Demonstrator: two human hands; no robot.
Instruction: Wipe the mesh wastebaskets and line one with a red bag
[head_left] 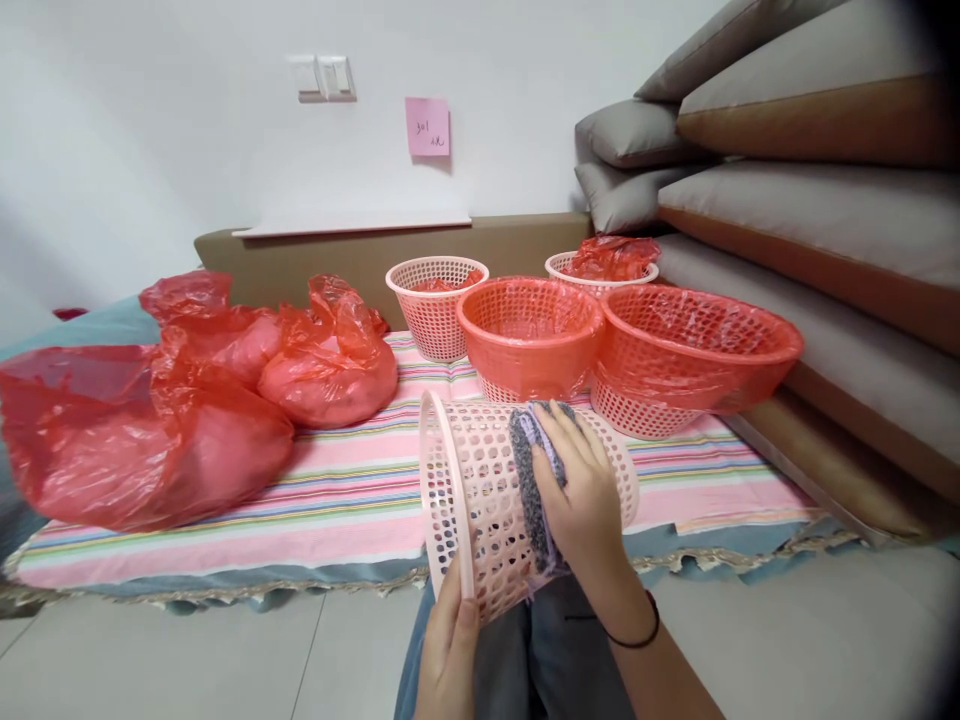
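The basket (491, 500) lies on its side over the person's lap, near the front edge of the striped cloth (352, 500), its open mouth turned left. The left hand (448, 650) is closed on the rim at the near side, thumb up along the rim, steadying it. The right hand (581, 490) lies flat with fingers spread over a grey rag (529, 480), pressing it against the basket's latticed wall — a hold by pressure, not a closed grip.

By the look of it, the step in hand is wiping the outside of the basket, and the rag covers only a band midway along the wall. The next move seems to call for the left hand to turn the basket by its rim while the right keeps the rag flat and firm, so that the cloth reaches a fresh part of the lattice without snagging in the holes.

Farther off on the cloth stand four more baskets (529, 335), three of them lined with red plastic — the far left one holds only a little of it. To the left lie swollen red bags (150, 430). Cushions (810, 200) are stacked at the right, and a pink note (427, 127) is stuck on the far wall.
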